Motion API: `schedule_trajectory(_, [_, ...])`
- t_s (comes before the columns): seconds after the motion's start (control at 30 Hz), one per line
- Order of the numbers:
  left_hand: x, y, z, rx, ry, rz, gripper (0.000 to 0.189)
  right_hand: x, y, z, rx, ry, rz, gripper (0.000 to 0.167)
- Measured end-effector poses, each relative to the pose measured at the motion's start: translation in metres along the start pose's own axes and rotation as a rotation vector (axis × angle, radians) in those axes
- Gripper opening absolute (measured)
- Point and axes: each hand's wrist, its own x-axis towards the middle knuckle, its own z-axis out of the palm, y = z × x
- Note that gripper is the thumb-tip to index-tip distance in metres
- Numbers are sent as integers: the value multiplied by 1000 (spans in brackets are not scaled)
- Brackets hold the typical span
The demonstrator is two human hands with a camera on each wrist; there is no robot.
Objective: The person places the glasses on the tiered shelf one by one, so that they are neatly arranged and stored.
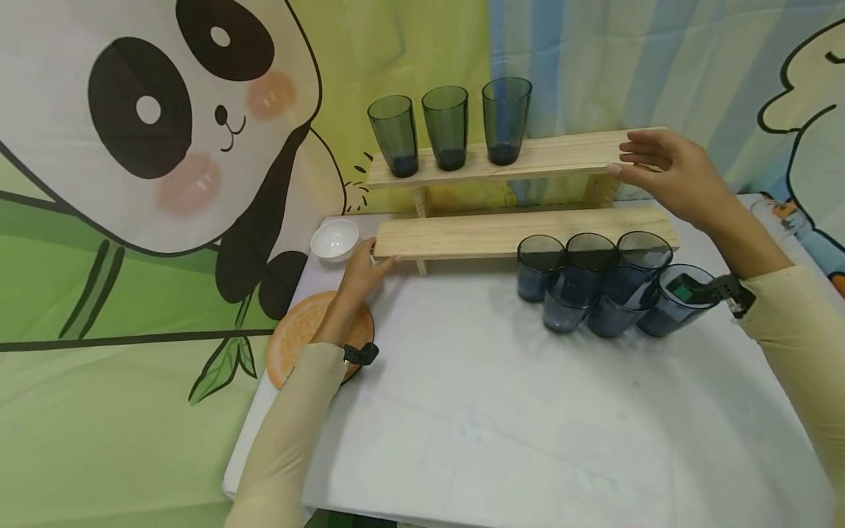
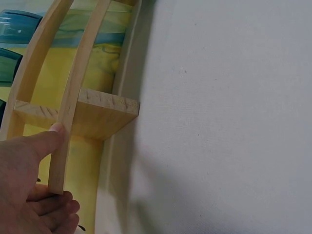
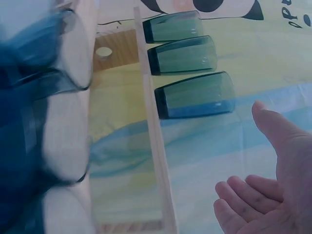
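A two-tier wooden shelf (image 1: 455, 236) stands at the back of the table. My left hand (image 1: 361, 273) holds the left end of its lower board, the thumb (image 2: 51, 139) on the board's edge and the fingers curled at its end. Three tinted drinking glasses (image 1: 445, 128) stand upright in a row on the left part of the upper board (image 1: 568, 155). Over the right end of that board, my right hand (image 1: 676, 172) has its thumb and fingers spread apart. Nothing is between them in the right wrist view.
Several blue-tinted glasses (image 1: 568, 304) stand grouped in front of the shelf's right half, below my right forearm. A small white bowl (image 1: 334, 240) sits left of the shelf. An orange-patterned round plate or mat (image 1: 290, 334) lies under my left forearm. Printed curtains (image 1: 422, 44) hang behind.
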Motion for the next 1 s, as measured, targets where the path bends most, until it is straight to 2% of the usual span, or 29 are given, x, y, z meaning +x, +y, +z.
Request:
schedule_trajectory(0.2, [0,2,2,-6,-3,-2,79,-49,28,-10,-53,47,46,71])
schedule_trajectory(0.4, [0,3,2,-11,-6,-9,80,-89,57,-10,-99,126,84,70])
schedule_trajectory(0.57, [-1,0,0,-13,-12,-27,80,-115,77,-6,-80,170,111,68])
schedule_trajectory(0.8, [2,-1,1,-11,-9,-2,79,-148,99,-3,-77,243,156,65])
schedule_trajectory(1.0, [2,-1,1,-15,-7,-9,79,-171,119,11,-39,242,177,66])
